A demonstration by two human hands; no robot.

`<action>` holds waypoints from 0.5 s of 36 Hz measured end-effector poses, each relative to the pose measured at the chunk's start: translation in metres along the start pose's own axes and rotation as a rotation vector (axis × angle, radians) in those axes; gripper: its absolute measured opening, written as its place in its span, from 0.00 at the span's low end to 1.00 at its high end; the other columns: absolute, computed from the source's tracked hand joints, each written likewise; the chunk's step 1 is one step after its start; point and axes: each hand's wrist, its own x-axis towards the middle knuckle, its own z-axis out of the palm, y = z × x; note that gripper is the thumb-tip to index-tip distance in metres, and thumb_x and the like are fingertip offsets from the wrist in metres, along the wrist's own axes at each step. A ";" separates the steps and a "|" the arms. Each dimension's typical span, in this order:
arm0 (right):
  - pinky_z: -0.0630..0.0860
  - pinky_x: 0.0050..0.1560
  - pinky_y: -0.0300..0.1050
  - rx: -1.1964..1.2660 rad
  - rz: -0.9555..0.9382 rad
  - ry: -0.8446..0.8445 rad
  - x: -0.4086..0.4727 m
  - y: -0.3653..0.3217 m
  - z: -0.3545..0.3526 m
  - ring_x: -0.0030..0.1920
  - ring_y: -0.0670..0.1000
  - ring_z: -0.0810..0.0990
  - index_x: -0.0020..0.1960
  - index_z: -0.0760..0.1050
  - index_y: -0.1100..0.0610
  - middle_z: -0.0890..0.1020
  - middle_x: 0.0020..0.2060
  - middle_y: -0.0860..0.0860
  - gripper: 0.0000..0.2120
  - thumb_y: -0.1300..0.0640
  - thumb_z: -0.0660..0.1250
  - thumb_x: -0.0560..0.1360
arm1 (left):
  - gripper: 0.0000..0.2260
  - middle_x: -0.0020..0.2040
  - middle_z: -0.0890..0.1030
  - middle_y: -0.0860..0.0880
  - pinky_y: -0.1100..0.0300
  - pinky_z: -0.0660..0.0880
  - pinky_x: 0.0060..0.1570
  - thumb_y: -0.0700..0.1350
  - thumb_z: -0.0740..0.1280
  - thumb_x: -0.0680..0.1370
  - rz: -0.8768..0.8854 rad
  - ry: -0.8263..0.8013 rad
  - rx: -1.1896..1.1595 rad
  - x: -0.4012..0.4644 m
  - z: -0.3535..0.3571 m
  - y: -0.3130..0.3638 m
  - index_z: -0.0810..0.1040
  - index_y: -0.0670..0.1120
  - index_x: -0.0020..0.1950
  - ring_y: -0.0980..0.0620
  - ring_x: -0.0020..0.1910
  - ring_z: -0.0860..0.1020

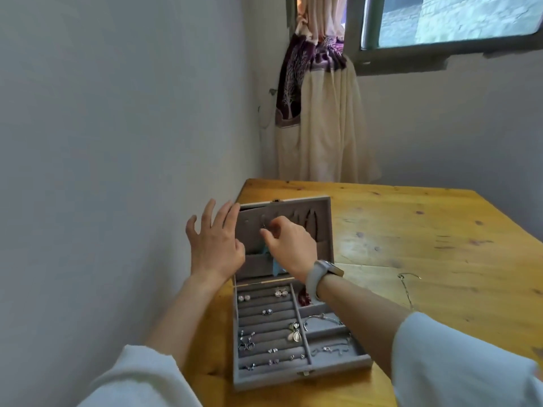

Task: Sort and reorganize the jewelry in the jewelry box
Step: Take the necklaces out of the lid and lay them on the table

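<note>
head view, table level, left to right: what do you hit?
Left hand → right hand pinching an earring hook at the jewelry box lid → wristwatch → loose chain on the wooden table.

1. A room in a home, likely a bedroom corner.
2. Plain painted walls (117, 113) meet beside a window (446, 22) hung with tied-back cream curtains (326, 124).
3. A knotty pine table (426, 230) carries an open jewelry box (338, 367).
</note>
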 end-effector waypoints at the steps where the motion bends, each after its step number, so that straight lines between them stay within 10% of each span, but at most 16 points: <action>1: 0.72 0.43 0.44 -0.044 0.021 0.014 0.002 -0.004 0.004 0.49 0.52 0.79 0.55 0.72 0.55 0.81 0.49 0.50 0.15 0.46 0.59 0.77 | 0.29 0.75 0.56 0.51 0.45 0.50 0.69 0.47 0.60 0.76 -0.008 0.011 -0.033 0.000 0.001 0.000 0.54 0.50 0.75 0.48 0.75 0.49; 18: 0.65 0.54 0.51 -0.371 0.025 0.073 0.007 -0.020 0.021 0.53 0.57 0.76 0.53 0.72 0.59 0.79 0.52 0.55 0.10 0.55 0.57 0.77 | 0.29 0.75 0.57 0.51 0.49 0.53 0.70 0.43 0.61 0.75 -0.078 0.041 -0.167 -0.005 0.007 -0.001 0.55 0.49 0.74 0.49 0.75 0.50</action>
